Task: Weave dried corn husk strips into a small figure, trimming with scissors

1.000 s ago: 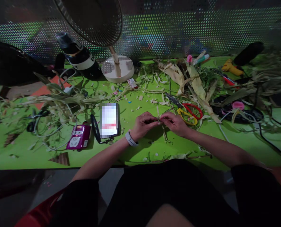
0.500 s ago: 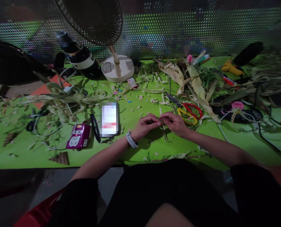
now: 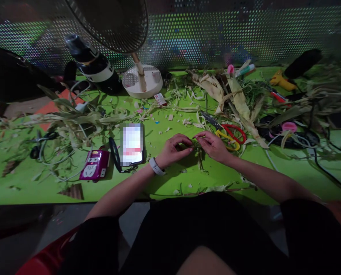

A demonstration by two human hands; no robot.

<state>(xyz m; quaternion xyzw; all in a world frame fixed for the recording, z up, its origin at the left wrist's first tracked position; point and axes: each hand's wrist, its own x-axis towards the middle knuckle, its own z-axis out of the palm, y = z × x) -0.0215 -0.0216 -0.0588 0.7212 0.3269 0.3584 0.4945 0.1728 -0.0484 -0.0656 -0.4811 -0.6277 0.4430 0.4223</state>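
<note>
Since the earlier frames both hands have shifted a bit up and away from the body, and the fingers have spread somewhat: the left hand w/ the pale wristband now curls more openly, and the right hand has lifted its fingertips toward the left one. Between them sits the thin, dried, tan-green corn-husk strip bundle, pinched from both sides; each hand grips one end w/ thumb and fingers, neither fully clenched. A loose tail of the husk hangs down onto the bright green tabletop just below the hands.

Key relation: the pinched part's long axis runs roughly left-right, bridging the two hands, so neither hand is nearer; both are on it. The tail runs toward the body, approx. at right angles to that.

Just beyond the right hand, apart from it, lie the red-and-yellow-handled scissors. Left of the left hand, near but not touching, is a flat phone w/ a lit screen, and further left a purple power strip.
</note>
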